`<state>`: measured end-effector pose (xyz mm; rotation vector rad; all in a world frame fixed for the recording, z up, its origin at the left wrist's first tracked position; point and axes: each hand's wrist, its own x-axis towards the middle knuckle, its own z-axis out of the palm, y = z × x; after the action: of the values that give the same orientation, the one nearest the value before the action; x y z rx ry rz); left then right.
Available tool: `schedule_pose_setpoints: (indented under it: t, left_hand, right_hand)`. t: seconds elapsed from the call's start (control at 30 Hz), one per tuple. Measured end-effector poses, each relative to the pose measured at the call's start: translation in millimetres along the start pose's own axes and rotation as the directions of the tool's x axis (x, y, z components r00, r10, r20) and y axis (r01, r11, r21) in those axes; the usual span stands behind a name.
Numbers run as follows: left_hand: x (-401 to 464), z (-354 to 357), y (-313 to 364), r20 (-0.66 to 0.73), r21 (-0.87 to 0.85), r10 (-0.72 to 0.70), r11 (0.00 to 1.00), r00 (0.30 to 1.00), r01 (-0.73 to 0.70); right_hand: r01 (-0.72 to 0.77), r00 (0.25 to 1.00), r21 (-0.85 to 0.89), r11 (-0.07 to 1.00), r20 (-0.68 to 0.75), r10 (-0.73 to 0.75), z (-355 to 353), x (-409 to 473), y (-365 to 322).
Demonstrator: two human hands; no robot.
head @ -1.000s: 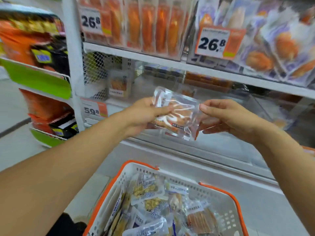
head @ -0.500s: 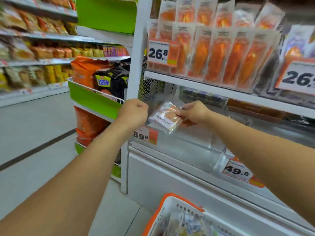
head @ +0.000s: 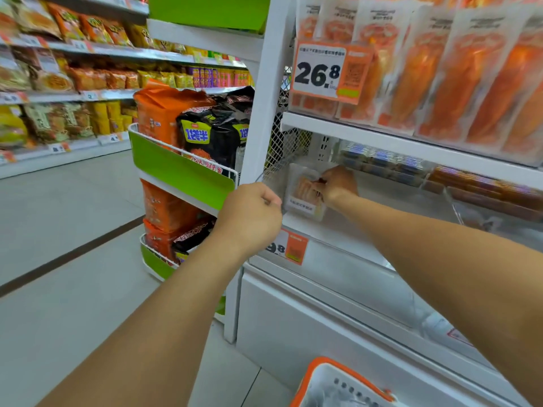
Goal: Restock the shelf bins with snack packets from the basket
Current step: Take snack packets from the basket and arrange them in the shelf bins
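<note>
One basket (head: 332,383): white with an orange rim, lay at the bottom edge, nearest the camera.
Left hand (head: 249,218): fingers were curled at the clear bin's (head: 271,179) front edge; cannot tell whether it gripped it.
Right hand (head: 338,183): reached into the bin, pinching a packet (head: 304,195).
Packet: stood upright inside the bin, below the 26.8 tag (head: 318,71).

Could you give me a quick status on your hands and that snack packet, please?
Right hand pinching snack packet inside clear shelf bin. Left hand curled at bin's front edge. Basket below. Nothing blocking.
</note>
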<state>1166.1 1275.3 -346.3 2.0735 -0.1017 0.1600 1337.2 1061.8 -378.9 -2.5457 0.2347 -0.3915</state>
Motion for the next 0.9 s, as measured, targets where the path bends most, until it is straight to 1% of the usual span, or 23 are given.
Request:
schedule_pose_setpoints:
  t: [0.1,0.17,0.27,0.33,0.4,0.47,0.53,0.57,0.6,0.67,0.7,0.77,0.8,0.83,0.87,0.9]
  left_hand:
    - [0,7,2,0.021,0.023,0.000,1.000,1.000,-0.001]
    - [0,9,4,0.034,0.033,0.008,0.999,0.999,-0.009]
    - [1,11,4,0.035,0.072,0.020,0.997,0.999,-0.022]
    - [0,13,5,0.071,0.115,0.011,0.993,0.997,-0.019]
    - [-3,19,4,0.142,0.182,-0.016,0.983,0.990,-0.010]
    - [-7,26,8,0.207,0.241,-0.007,0.970,0.978,-0.044]
    - [-13,35,18,0.314,0.240,-0.003,0.968,0.950,-0.076]
    - [-20,42,23,0.398,0.243,-0.011,0.966,0.917,-0.093]
    - [-27,52,28,0.494,0.264,-0.024,0.956,0.869,-0.124]
    - [-46,79,36,0.681,0.338,-0.065,0.912,0.730,-0.234]
    - [-56,96,39,0.750,0.365,-0.093,0.884,0.655,-0.293]
    - [-78,127,42,0.843,0.389,-0.146,0.829,0.517,-0.402]
    - [-90,141,44,0.873,0.389,-0.163,0.800,0.459,-0.457]
    - [-104,155,46,0.900,0.380,-0.182,0.773,0.397,-0.508]
    - [-118,168,49,0.922,0.360,-0.193,0.744,0.335,-0.563]
    - [-130,180,51,0.936,0.342,-0.202,0.712,0.287,-0.613]
  right_hand:
    - [-0.022,0.999,-0.063,0.998,-0.042,0.019,-4,0,4]
    - [-0.058,0.996,-0.059,0.997,-0.075,0.053,-6,-1,7]
    - [-0.100,0.992,-0.025,0.995,-0.086,0.097,-10,1,10]
    - [-0.104,0.989,0.034,0.994,-0.102,0.107,-16,-1,10]
    - [-0.058,0.993,0.092,0.994,-0.098,0.067,-28,-16,7]
    - [0.055,0.993,0.081,0.995,-0.109,-0.046,-50,-46,2]
    - [0.193,0.971,0.038,0.980,-0.150,-0.186,-77,-93,-2]
    - [0.269,0.949,0.012,0.963,-0.171,-0.263,-89,-122,1]
    - [0.341,0.924,-0.022,0.940,-0.176,-0.339,-99,-152,7]
    - [0.428,0.890,-0.087,0.900,-0.132,-0.436,-113,-211,38]
    - [0.437,0.890,-0.093,0.895,-0.098,-0.445,-118,-240,60]
    - [0.369,0.929,-0.002,0.929,-0.009,-0.369,-120,-301,115]
    - [0.300,0.951,0.051,0.953,0.060,-0.302,-117,-330,146]
    - [0.209,0.964,0.062,0.976,0.157,-0.216,-114,-357,181]
    - [0.102,0.949,0.017,0.995,0.298,-0.103,-110,-382,219]
    - [0.012,0.883,-0.091,0.996,0.469,0.032,-108,-401,253]
